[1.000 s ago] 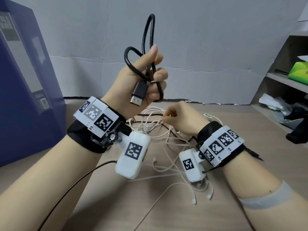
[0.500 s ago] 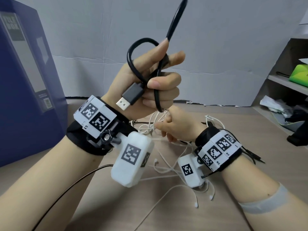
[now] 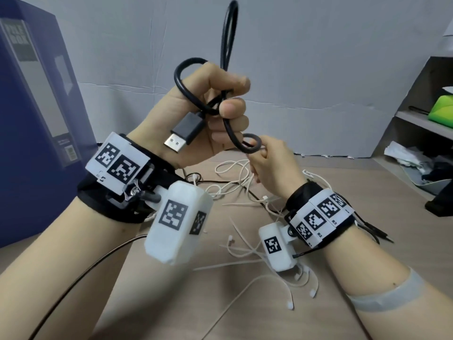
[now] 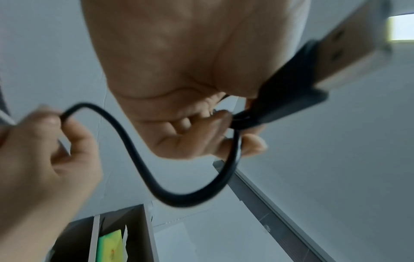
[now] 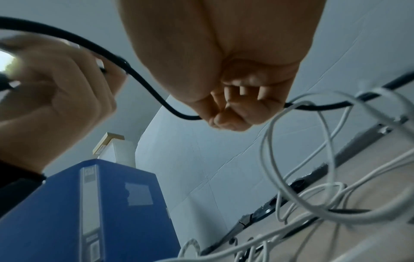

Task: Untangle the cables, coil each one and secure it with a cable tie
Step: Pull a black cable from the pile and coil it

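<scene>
File box [image 3: 36, 94] stands far left. I see my left hand [image 3: 208, 114] raised, fingers curled round the looped black cable [image 3: 229, 40], USB plug [image 3: 182, 133] hanging out; my right hand [image 3: 274, 165] pinches its lower loop above white cables [image 3: 230, 185] and cable ties [image 3: 245, 253] on the table [image 3: 367, 192].

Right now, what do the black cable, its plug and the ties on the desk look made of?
Black cable: rubbery plastic jacket, semi-gloss, bends into smooth loops. USB plug: bright metal shell, matte black moulded housing. Cable ties: thin whitish strips with square heads, probably nylon.
</scene>
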The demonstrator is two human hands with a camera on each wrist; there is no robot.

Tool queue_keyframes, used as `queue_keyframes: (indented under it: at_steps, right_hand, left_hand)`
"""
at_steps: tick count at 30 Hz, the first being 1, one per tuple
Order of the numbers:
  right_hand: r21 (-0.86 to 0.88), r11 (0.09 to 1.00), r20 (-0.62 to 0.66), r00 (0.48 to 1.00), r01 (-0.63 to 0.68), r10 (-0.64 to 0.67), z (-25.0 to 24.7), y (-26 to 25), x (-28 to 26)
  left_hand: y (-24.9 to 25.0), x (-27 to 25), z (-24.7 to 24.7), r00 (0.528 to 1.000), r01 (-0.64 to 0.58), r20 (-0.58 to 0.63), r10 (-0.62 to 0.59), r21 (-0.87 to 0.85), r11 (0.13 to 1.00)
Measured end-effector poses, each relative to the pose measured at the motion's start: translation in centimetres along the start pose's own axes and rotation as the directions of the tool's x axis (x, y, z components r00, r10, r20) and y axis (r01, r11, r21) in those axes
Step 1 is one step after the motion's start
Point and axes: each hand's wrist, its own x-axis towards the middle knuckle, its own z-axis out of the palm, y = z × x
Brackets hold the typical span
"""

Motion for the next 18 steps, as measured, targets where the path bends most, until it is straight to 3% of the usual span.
queue_keyframes:
  at_steps: [5,8,10,18]
  right_hand:
    - [0.166,0.985,-0.116,0.991,-0.041,0.060,-0.6,-0.2,0.0]
    - [0.251,0.967,-0.139,0.987,-0.044,0.081,-0.7,-0.6,-0.1]
    - [0.291,0.956,-0.157,0.984,-0.032,0.081,-0.9,-0.9,-0.1]
    - [0.397,0.911,-0.174,0.984,0.108,-0.040,-3.7,-3.3,-0.3]
  left_hand:
    - [-0.2,0.7,-2.2,0.960,0.081,-0.276,-0.032,0.168,0.983]
    - [-1.0,1.4,-2.4,0.935,0.195,-0.339,-0.101,0.256,0.947]
    - [-2.1,1.7,-2.8,0.924,0.208,-0.368,-0.104,0.254,0.945]
    - [-4.3,1.6,-1.8,0.975,0.082,-0.223,-0.009,0.321,0.943]
